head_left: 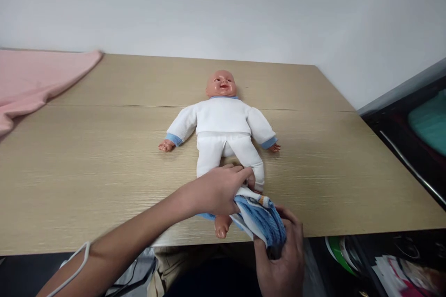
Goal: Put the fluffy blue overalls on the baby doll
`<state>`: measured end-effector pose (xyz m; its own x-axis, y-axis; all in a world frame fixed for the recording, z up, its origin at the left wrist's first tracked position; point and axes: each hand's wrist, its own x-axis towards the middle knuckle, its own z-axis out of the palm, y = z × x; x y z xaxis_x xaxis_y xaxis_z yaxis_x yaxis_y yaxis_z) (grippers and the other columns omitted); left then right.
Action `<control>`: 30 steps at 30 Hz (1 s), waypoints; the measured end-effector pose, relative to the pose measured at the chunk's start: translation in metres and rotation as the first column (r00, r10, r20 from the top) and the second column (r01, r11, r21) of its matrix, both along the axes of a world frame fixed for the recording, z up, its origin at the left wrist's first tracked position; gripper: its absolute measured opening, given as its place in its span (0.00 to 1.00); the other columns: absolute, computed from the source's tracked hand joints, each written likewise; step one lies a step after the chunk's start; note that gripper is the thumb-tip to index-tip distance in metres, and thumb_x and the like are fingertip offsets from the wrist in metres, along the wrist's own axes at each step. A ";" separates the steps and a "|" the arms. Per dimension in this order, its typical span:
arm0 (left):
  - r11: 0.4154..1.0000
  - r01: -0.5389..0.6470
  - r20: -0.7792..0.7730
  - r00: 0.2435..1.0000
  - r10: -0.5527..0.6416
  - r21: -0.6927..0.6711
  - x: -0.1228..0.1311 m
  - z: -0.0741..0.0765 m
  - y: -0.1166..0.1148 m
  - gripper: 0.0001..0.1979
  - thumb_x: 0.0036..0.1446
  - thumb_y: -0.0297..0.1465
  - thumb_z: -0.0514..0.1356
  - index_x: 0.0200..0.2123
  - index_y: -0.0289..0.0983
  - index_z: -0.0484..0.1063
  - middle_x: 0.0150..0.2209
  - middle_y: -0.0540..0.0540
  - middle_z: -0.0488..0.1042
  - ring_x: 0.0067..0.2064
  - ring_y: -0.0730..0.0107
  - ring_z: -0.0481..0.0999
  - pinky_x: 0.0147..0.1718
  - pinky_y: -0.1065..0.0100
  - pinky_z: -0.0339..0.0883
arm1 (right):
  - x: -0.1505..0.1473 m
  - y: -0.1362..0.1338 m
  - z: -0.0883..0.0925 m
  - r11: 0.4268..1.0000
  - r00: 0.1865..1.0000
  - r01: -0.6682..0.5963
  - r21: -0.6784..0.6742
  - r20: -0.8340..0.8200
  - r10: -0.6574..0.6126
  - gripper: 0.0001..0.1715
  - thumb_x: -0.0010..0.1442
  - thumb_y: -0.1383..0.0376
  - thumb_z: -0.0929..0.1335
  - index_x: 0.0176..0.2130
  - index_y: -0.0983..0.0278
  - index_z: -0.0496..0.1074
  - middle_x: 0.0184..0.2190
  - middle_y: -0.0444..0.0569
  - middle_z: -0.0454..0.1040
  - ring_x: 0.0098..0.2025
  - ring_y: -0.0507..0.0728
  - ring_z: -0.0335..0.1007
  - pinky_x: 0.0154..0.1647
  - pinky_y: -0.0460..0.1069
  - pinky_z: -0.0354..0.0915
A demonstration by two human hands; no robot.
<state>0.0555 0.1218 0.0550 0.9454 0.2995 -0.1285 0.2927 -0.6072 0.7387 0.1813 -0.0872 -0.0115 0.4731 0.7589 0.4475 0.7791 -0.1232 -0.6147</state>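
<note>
A baby doll lies on its back in white clothes with blue cuffs, its head away from me. My left hand reaches across its lower legs, fingers bent around the leg at the right, near the ankle. Bunched blue-and-white doll trousers surround the end of that leg, hiding its foot. My right hand grips the bunched cloth from the right, thumb in front and fingers behind. The doll's other bare foot shows below my left wrist, with a bit of blue cloth beside it.
A pink cloth covers the far left of the wooden table. A wall stands behind it. At the right is a black-framed object with a teal surface. Papers and a green-rimmed roll sit below the front right edge.
</note>
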 end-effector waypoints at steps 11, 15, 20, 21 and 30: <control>0.950 -0.063 0.078 0.993 0.091 -0.307 -0.003 -0.015 0.016 0.22 0.60 0.35 0.70 0.52 0.41 0.63 0.47 0.45 0.78 0.44 0.58 0.80 0.43 0.61 0.70 | -0.005 0.017 -0.017 0.999 0.712 0.047 0.017 -0.702 -0.022 0.22 0.62 0.60 0.75 0.55 0.59 0.75 0.48 0.54 0.85 0.50 0.67 0.86 0.51 0.58 0.83; 0.900 0.034 0.208 0.976 0.064 -0.435 -0.003 -0.014 0.020 0.18 0.63 0.34 0.67 0.50 0.41 0.62 0.45 0.47 0.78 0.44 0.60 0.79 0.44 0.62 0.70 | -0.002 0.026 -0.016 0.998 0.670 0.035 0.048 -0.742 0.012 0.28 0.60 0.58 0.80 0.55 0.57 0.71 0.54 0.56 0.84 0.52 0.65 0.85 0.52 0.57 0.83; 0.934 0.083 0.254 0.967 0.009 -0.348 -0.006 -0.015 0.026 0.14 0.61 0.31 0.67 0.44 0.41 0.64 0.37 0.53 0.71 0.37 0.66 0.72 0.38 0.66 0.63 | 0.014 0.036 -0.020 0.987 0.746 -0.016 0.162 -0.655 0.119 0.23 0.66 0.61 0.77 0.58 0.56 0.73 0.55 0.54 0.81 0.57 0.63 0.81 0.59 0.58 0.78; 0.941 0.086 0.257 0.966 0.001 -0.327 -0.006 -0.016 0.028 0.13 0.60 0.31 0.67 0.42 0.41 0.65 0.37 0.53 0.71 0.37 0.67 0.71 0.37 0.67 0.63 | 0.018 0.039 -0.019 0.984 0.774 -0.027 0.177 -0.619 0.132 0.19 0.67 0.61 0.77 0.56 0.57 0.75 0.55 0.54 0.80 0.58 0.63 0.80 0.60 0.58 0.77; 0.916 0.059 0.206 0.978 0.027 -0.397 -0.012 -0.015 0.042 0.11 0.57 0.33 0.74 0.41 0.37 0.78 0.38 0.50 0.77 0.40 0.64 0.76 0.40 0.68 0.69 | 0.067 0.075 -0.007 0.955 0.608 -0.265 0.135 -0.745 0.274 0.19 0.63 0.55 0.81 0.50 0.56 0.78 0.44 0.47 0.83 0.46 0.59 0.81 0.48 0.51 0.76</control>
<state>0.0432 0.1642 0.0398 0.9679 0.2482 -0.0389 0.1033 -0.2520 0.9622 0.2484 -0.0125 -0.0187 0.4219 0.9057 0.0427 0.0465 0.0254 -0.9986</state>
